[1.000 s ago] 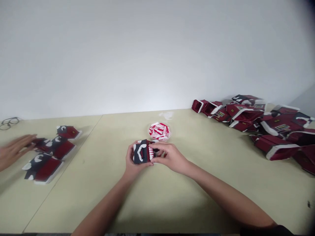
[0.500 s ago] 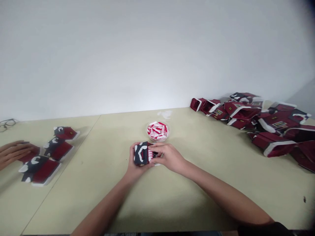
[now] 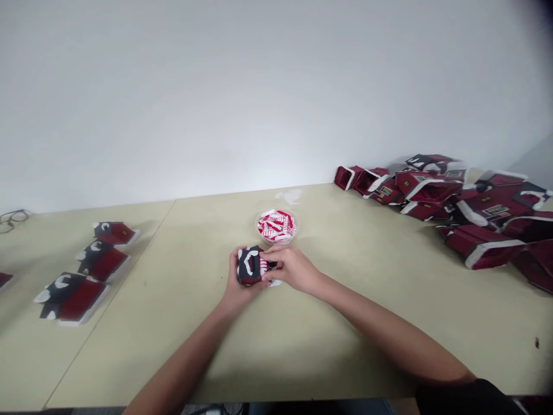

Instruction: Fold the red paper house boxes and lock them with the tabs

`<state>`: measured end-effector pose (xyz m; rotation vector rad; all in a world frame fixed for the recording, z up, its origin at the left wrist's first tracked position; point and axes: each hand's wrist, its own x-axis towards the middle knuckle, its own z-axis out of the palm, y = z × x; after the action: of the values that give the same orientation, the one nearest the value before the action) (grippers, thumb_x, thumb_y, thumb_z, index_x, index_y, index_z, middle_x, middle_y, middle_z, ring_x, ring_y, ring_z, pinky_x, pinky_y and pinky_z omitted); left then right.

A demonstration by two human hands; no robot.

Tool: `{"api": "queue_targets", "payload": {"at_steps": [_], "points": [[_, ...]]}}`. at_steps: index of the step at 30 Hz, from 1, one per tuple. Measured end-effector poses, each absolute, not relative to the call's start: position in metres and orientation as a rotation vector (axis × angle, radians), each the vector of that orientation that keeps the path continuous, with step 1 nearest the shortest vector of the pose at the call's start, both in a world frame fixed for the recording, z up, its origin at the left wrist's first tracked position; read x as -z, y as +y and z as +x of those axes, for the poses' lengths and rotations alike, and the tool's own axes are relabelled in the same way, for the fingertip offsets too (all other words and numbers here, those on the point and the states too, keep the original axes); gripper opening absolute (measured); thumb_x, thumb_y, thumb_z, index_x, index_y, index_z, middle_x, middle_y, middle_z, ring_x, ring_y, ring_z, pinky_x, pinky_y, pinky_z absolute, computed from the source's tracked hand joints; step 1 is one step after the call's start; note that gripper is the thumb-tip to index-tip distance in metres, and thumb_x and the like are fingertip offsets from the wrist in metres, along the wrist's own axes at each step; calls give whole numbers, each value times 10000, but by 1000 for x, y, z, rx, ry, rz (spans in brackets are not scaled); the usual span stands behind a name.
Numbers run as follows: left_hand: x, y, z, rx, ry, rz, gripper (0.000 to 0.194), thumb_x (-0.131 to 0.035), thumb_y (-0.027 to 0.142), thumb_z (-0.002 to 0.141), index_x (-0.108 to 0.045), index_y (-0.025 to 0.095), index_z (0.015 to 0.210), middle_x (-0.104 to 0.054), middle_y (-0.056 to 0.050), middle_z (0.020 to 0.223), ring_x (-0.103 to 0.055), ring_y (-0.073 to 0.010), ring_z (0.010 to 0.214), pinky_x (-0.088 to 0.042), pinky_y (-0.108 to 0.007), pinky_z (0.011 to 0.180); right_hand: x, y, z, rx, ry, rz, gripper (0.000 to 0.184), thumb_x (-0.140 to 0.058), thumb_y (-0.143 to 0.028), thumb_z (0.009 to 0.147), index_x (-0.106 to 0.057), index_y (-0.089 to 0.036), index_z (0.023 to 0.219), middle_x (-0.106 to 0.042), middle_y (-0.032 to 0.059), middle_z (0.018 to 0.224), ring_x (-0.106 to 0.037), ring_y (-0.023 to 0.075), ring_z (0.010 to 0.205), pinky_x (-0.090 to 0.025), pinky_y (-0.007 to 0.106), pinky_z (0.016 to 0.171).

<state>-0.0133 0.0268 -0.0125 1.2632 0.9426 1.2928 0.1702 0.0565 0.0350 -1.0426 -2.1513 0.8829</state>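
Both my hands hold a small folded cardboard box (image 3: pixel 249 265), dark navy with white curved markings and a red side. My left hand (image 3: pixel 235 285) cups it from below and the left, and my right hand (image 3: pixel 290 269) grips its right end, with fingers covering part of it. White and red strips show between the box and my right fingers. Just beyond my hands stands a round clear tub (image 3: pixel 277 227) filled with red-and-white pieces, not touching the box.
Three similar navy-and-red boxes (image 3: pixel 102 260) lie in a row on the beige table (image 3: pixel 173 346) to the left. A large heap of red boxes (image 3: pixel 432 193) lies at the right. Eyeglasses (image 3: pixel 11 220) rest at the far left, against the wall.
The other person's hand at the left has withdrawn out of view, uncovering a red item at the left edge. My hands have drawn closer around the box, which has turned slightly.
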Motion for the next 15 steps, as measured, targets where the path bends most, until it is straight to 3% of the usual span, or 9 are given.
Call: {"api": "queue_targets", "payload": {"at_steps": [7,15], "points": [[12,28,-13,-1309,952,1239,875,-895,187,555,-365,280,1246,-572,-84,1310,-615,-280,1158,-484,-474,1025,-35,69,170,-846,-2251,-883,181,-809,-258,759,-750,-174,908,-678,36,912,-605,159,793,-387,234,660],[0,27,-13,-1213,1009,1310,829,-888,227,579,-387,286,1238,-549,-82,1315,-607,-286,1160,-491,-485,1015,-29,73,178,-799,-2293,-825,199,-807,-294,764,-755,-181,919,-690,44,930,-626,169,818,-395,237,654]]}}
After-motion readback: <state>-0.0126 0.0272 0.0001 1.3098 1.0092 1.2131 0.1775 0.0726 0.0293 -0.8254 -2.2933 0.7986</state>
